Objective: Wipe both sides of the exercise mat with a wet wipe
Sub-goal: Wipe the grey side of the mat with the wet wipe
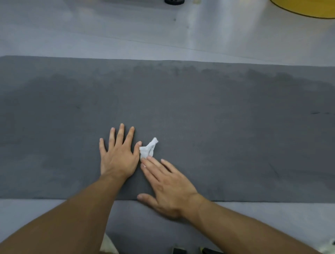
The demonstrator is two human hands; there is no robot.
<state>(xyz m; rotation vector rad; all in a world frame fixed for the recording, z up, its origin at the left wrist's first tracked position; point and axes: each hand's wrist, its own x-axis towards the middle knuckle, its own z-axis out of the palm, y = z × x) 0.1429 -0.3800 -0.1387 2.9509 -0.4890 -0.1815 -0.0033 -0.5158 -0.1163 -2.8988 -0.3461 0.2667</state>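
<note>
A dark grey exercise mat (217,117) lies flat across the floor from the left edge of the view to the right edge. Darker damp patches show on its far half. A small crumpled white wet wipe (149,149) lies on the mat near its front edge. My left hand (118,154) rests flat on the mat with fingers spread, its thumb beside the wipe. My right hand (166,186) lies flat with straight fingers, and its fingertips press on the wipe's near end.
Pale grey floor (108,32) surrounds the mat. A yellow round object (308,9) sits at the far right corner and a black object (174,2) at the top edge. Small dark items (178,251) show at the bottom edge.
</note>
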